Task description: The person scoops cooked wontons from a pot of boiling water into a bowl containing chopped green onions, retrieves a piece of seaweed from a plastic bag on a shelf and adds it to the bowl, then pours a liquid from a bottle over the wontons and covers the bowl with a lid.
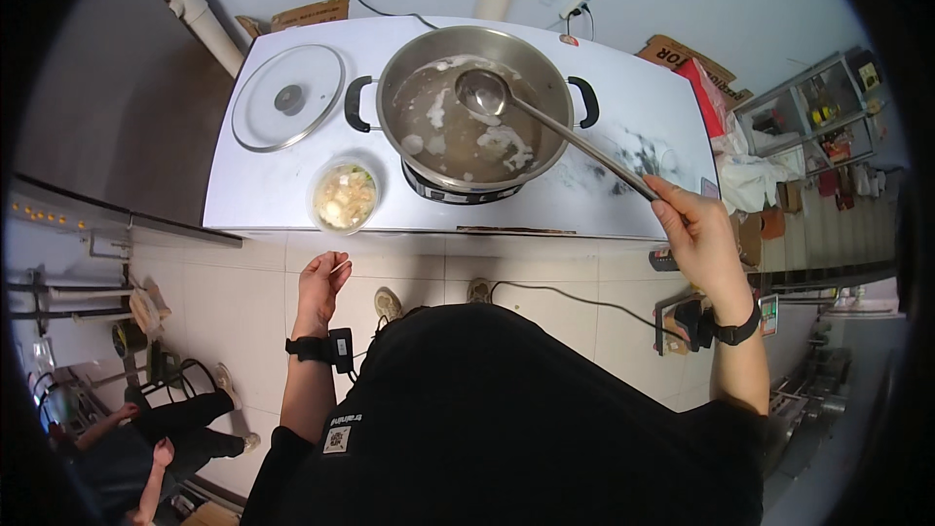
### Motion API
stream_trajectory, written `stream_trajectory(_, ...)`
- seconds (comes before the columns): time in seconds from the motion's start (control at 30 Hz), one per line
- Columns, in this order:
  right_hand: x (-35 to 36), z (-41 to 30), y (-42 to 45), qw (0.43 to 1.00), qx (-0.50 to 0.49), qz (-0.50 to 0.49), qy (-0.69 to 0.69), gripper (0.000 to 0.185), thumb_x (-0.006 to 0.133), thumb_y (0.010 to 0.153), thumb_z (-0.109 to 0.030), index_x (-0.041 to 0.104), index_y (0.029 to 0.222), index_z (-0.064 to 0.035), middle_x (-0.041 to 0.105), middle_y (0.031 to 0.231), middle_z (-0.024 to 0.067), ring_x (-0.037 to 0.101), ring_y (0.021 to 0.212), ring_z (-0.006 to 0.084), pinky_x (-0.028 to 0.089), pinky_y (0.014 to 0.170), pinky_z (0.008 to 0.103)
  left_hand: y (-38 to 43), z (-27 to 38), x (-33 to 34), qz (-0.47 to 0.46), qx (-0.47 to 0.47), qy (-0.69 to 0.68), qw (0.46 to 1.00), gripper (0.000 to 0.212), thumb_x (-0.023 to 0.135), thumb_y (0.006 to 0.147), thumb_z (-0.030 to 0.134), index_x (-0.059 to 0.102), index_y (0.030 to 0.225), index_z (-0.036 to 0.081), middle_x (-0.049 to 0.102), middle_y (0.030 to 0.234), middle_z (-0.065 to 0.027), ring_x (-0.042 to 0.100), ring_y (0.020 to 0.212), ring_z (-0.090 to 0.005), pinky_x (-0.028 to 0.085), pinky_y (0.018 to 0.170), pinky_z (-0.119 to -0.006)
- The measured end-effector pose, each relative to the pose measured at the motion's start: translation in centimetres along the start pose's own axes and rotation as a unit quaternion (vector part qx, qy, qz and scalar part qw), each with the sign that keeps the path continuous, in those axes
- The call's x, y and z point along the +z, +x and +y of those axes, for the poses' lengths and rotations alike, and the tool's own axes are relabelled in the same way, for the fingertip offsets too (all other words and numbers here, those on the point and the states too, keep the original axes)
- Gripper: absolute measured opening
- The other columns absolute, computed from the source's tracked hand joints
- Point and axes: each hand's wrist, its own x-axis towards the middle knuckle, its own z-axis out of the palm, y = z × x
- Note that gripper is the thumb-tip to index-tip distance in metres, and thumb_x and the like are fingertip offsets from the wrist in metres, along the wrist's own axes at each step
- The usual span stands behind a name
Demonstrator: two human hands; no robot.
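Note:
My right hand (697, 234) grips the end of a long-handled metal ladle (584, 145). The ladle's bowl (482, 93) rests in cloudy liquid with patches of white foam, inside a large metal pot (475, 177) with two black side handles. Below the table's front edge, my left hand (323, 283) hangs with loosely curled fingers; a pale streak shows at the fingertips, and whether it is a held thing is unclear. Nearest to that hand stands a clear round plastic tub (345, 197) of pale food with green bits. A glass lid (314, 98) lies left of the pot.
The pot sits on a dark-based cooker (460, 195) on a white table (256, 197). Cables reach a power strip (577, 4) by the wall. Wire shelving (803, 113) stands right. Another cable (584, 298) crosses the floor. Behind left, another person (182, 431) is partly visible.

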Motion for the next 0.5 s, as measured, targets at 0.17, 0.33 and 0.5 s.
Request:
stream_trajectory(0.17, -1.7, 1.1, 1.5, 0.996, -0.029, -0.02, -0.078, 0.026, 0.066, 0.095, -0.008, 0.07, 0.119, 0.0009, 0.063, 0.077, 0.0217, 0.056, 0.059, 0.0286, 0.047, 0.06, 0.0335, 0.6, -0.1, 1.2, -0.007, -0.002, 0.012, 1.0, 0.022, 0.061, 0.103, 0.019, 0.062, 0.109, -0.001, 0.071, 0.109, -0.015, 0.071, 0.096, -0.0257, 0.062, 0.088, -0.034)
stream_trajectory(0.33, -2.4, 2.9, 4.0, 0.993, -0.04, -0.071, -0.089, 0.024, 0.067, 0.091, -0.005, 0.072, 0.115, -0.0003, 0.062, 0.076, 0.0224, 0.059, 0.062, 0.037, 0.047, 0.059, 0.0371, 0.8, -0.6, 2.3, 0.012, -0.021, 0.013, 1.0, 0.021, 0.06, 0.103, 0.02, 0.062, 0.108, -0.001, 0.071, 0.11, -0.0155, 0.071, 0.098, -0.0259, 0.061, 0.09, -0.034)
stream_trajectory(0.5, -1.9, 4.3, 7.2, 0.988, -0.1, -0.064, -0.103, 0.024, 0.067, 0.091, -0.009, 0.073, 0.114, -0.0039, 0.062, 0.071, 0.0187, 0.06, 0.061, 0.0364, 0.046, 0.057, 0.042, 1.5, -1.8, 3.0, 0.023, -0.033, 0.006, 0.999, 0.021, 0.06, 0.103, 0.02, 0.062, 0.108, -0.001, 0.07, 0.112, -0.0163, 0.07, 0.101, -0.0266, 0.06, 0.092, -0.035)
